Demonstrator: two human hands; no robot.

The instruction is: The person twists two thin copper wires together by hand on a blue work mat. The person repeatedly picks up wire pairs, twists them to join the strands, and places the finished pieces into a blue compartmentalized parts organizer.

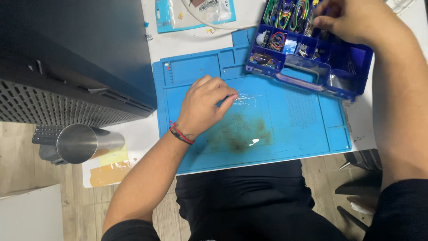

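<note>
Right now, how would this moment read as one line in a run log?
left hand: pinching clear plastic film on blue work mat | right hand: fingers in blue compartment organizer box

This looks like a hobby electronics workbench in a home or small workshop. A blue silicone repair mat (303, 116) with moulded trays covers a white table (147, 134), a blue compartment box (312, 49) holds coiled wires and small parts, and a dark perforated computer case (67, 67) stands beside wood-look flooring (26, 160).
</note>
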